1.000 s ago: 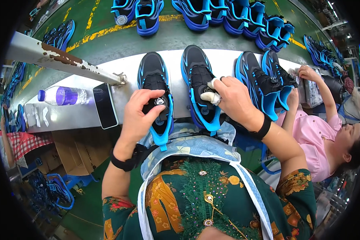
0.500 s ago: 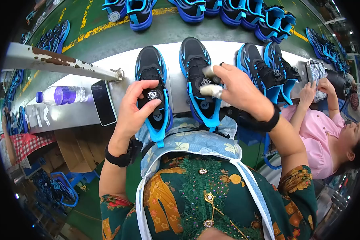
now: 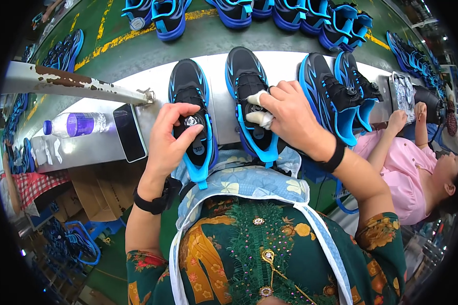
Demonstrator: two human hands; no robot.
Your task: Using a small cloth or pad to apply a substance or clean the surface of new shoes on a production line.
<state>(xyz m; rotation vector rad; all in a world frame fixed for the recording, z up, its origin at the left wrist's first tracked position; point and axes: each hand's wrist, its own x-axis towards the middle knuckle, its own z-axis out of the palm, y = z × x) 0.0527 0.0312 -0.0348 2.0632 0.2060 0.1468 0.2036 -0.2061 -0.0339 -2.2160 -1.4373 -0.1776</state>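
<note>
Two black sneakers with bright blue trim stand side by side on the bench, toes pointing away from me. On the left sneaker (image 3: 190, 76), the thumb and forefinger of my left hand (image 3: 169, 133) close around a round silver-and-black lacing dial (image 3: 190, 121) on the tongue. My right hand (image 3: 290, 114) reaches over the right sneaker (image 3: 243, 68) from its right side. White covers wrap its thumb and forefinger, which pinch about the dial area of that tongue; the fingers partly hide the dial. The heels of both sneakers rest against my blue floral apron (image 3: 234, 184).
Another pair of sneakers (image 3: 318, 86) stands to the right. Left on the bench are a phone (image 3: 130, 133) and a plastic bottle (image 3: 79, 124). A chipped white metal bar (image 3: 76, 81) crosses at the left. Beyond the bench stand several sneakers (image 3: 285, 15). A co-worker in pink (image 3: 399, 173) sits at right.
My right thumb and forefinger, blurred before, have settled lower and closer on the right sneaker's dial area. My left hand keeps its place on the left dial. The whole view has shifted slightly.
</note>
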